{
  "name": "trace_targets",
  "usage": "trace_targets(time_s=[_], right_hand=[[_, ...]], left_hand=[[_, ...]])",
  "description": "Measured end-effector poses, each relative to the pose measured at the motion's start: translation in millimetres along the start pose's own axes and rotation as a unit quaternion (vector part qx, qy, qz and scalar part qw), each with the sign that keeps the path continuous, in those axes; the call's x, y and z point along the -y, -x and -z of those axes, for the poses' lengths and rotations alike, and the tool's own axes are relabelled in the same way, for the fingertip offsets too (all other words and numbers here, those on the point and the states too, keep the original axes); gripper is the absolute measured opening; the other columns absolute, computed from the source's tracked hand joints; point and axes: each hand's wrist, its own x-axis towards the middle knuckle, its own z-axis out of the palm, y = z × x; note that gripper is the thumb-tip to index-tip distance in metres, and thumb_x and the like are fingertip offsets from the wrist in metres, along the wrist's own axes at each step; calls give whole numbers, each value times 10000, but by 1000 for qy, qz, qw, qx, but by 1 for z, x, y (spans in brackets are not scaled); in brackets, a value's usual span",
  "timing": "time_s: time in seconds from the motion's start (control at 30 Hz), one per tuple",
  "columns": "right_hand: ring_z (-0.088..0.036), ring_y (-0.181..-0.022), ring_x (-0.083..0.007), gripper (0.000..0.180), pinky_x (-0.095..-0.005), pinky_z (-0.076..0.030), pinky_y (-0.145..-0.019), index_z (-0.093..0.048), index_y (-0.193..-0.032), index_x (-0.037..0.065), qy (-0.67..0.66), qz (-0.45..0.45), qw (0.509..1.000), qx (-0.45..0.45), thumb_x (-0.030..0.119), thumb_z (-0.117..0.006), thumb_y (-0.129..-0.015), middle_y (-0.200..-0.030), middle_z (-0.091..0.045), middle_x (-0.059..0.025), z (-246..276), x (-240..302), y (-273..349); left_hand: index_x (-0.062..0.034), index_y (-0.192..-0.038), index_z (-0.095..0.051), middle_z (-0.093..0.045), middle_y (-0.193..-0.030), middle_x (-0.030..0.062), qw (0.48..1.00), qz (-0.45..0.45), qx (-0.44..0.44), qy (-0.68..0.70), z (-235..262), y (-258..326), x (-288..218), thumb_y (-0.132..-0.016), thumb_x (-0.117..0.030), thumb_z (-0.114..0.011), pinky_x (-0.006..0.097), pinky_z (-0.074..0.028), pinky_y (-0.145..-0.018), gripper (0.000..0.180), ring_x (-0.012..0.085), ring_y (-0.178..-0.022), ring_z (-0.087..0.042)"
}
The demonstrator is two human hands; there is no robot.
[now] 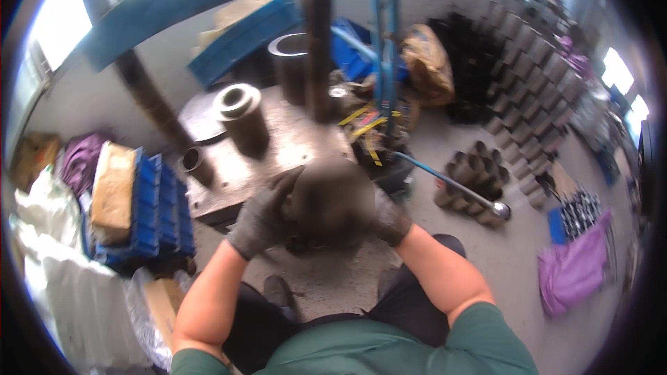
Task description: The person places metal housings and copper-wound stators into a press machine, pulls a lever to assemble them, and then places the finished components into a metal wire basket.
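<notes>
Both my hands wear grey gloves and hold a dark, round metal cylinder (332, 198) between them, above the near edge of the metal press table (295, 146). My left hand (262, 221) is closed round its left side. On the opposite side, my right hand (390, 217) grips it, with most fingers hidden behind. The cylinder is blurred, so its end cannot be made out. Beyond it, a metal cylinder topped by a bright ring (243, 118) stands upright on the table. A small tube (196, 165) is at the table's left corner, and a wider sleeve (287, 69) stands farther back.
A blue press beam (215, 0) and dark columns frame the table. Blue bins (149, 201) are stacked at left beside white sacks (62, 298). A long-handled lever (451, 182) juts out at right, over grouped tubes (479, 167). More tubes (535, 83) are piled behind; a purple bag (573, 267) lies nearby.
</notes>
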Motion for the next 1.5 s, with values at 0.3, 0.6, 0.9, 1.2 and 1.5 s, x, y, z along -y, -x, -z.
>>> trace_targets(time_s=[0.3,0.6,0.9,1.2,1.5], right_hand=[[-729,-1097,-334,471,-409,-556,-996,-689,-1304,-2,220,-155,961,61,210,-654,-885,-1174,-759,-221,45,-24,28],[-650,-637,-257,288,-413,-516,-547,-705,-1034,46,310,-443,828,-146,318,-613,-1007,-736,-665,-96,215,-85,171],[-568,-462,-247,140,-410,-413,-409,-647,-797,72,-9,-508,690,-516,152,-618,-909,-640,-630,-111,297,-270,283],[-723,-704,-269,119,-421,-583,-523,-687,-996,45,-84,-383,632,-669,149,-658,-948,-920,-747,-103,337,-284,201],[-745,-672,-302,330,-395,-606,-530,-690,-1096,18,-244,-273,585,-724,332,-657,-999,-924,-740,-143,371,-274,183]], left_hand=[[-101,-1390,-644,-622,-1417,195,978,83,47,-188,1,-5,55,-704,-138,-870,475,-515,-1094,723,412,-1289,-604],[-45,-1243,-601,-610,-1286,235,920,233,133,-285,-17,-12,65,-750,-230,-877,503,-531,-1032,594,443,-1228,-592],[5,-1503,-391,-516,-1382,261,849,284,165,-415,-51,-27,53,-788,-309,-875,503,-547,-1032,919,425,-1296,-539],[14,-1521,-372,-514,-1350,281,823,292,153,-461,-57,-23,57,-798,-247,-831,510,-565,-985,895,440,-1257,-554],[31,-1573,-350,-450,-1467,339,831,309,154,-436,-73,-39,66,-873,-302,-763,574,-499,-1054,877,478,-1339,-493]])
